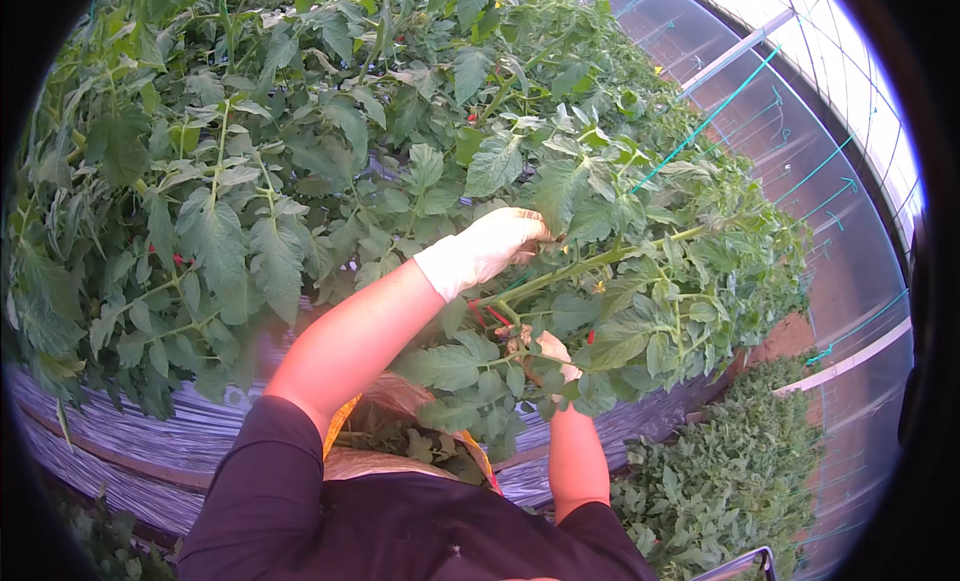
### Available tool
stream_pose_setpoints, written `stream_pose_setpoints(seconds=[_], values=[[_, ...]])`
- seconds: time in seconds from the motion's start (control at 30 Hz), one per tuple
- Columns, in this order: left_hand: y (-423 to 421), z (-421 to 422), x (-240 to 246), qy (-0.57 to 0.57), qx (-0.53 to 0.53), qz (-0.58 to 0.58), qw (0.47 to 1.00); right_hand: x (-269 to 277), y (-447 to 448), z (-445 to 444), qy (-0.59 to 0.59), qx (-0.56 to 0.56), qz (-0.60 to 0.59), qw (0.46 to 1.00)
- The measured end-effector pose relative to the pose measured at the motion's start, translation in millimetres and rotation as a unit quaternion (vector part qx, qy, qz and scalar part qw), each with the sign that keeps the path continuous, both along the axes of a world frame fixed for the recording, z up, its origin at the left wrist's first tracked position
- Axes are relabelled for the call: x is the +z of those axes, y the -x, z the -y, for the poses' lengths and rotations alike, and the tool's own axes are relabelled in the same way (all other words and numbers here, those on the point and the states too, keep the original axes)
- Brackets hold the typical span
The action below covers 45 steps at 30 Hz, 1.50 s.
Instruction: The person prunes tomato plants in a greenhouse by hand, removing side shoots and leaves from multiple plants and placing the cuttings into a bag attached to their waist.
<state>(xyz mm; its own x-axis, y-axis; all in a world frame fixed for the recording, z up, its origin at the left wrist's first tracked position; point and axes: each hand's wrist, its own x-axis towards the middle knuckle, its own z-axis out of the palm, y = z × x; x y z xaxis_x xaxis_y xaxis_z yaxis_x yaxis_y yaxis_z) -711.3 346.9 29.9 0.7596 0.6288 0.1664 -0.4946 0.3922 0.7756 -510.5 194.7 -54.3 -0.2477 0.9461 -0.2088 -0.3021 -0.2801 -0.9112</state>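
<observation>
My left hand point(495, 247), in a pale glove with brown-stained fingertips, reaches across the tomato plants. Its fingers are bent against a tomato leaf point(559, 194), above a thick green stem point(600, 263). What lies between the fingertips is hidden. My right hand point(557, 353), also gloved, is lower down beneath that stem, partly covered by leaflets point(581, 311); its grip cannot be made out. Brown, crumpled-looking bits point(517, 337) show beside it. A red strip point(491, 313) crosses near the stem, and small yellow flowers point(598, 287) hang under it.
Before my body an open sack point(352, 461) with a yellow-orange edge holds cut leaves point(420, 442). Silvery plastic mulch point(150, 438) covers the bed. Green strings point(705, 123) slant over the plants at right, near the clear film wall point(847, 228). Lower plants point(720, 476) grow at bottom right.
</observation>
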Motion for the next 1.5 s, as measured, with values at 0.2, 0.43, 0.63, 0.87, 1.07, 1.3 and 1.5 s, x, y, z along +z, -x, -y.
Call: stream_pose_setpoints(seconds=[0.2,0.43,0.63,0.87,1.07,1.3,1.5], values=[[-3,-1,-13,-0.01,-0.026,0.048,0.998,-1,-3,-1,-0.004,0.024,-0.073,0.997],[-1,1,-17,-0.015,-0.023,0.04,0.999,9,8,-1,0.028,0.01,-0.039,0.999],[11,9,-10,-0.008,0.008,0.005,1.0,10,12,2,0.027,0.024,0.008,0.999],[9,12,1,-0.019,0.029,0.0,0.999,-11,5,-4,0.009,0.066,-0.064,0.996],[8,8,-1,-0.086,0.119,-0.06,0.987,-10,6,-6,0.057,0.109,-0.052,0.991],[15,12,-10,-0.135,0.334,-0.178,0.916,-10,9,-3,0.012,0.086,-0.064,0.994],[24,20,-5,-0.031,0.416,-0.096,0.904,-13,13,-7,0.005,0.069,-0.103,0.992]])
